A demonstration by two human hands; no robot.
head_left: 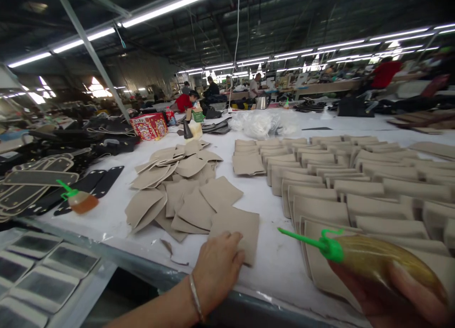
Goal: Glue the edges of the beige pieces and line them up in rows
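My left hand [222, 261], with a bangle at the wrist, has its bent fingers on a flat beige panel [249, 223] near the table's front edge. Just behind it lies a loose pile of similar beige panels [192, 200]. My right hand [380, 295] is wrapped around a soft bottle [384, 259] of yellowish-brown liquid, tilted with its green nozzle pointing left. Below and behind this bottle, overlapping rows of folded-looking beige pieces [316, 209] cover the table's right side. Part of my right hand is cut off by the frame.
A second green-nozzled bottle [82, 201] stands at left beside black pieces with pale edging [40, 176]. Dark rectangular panels [46, 276] lie on a lower surface at front left. A red patterned box [149, 126] and clear plastic [259, 123] stand farther back. People work in the background.
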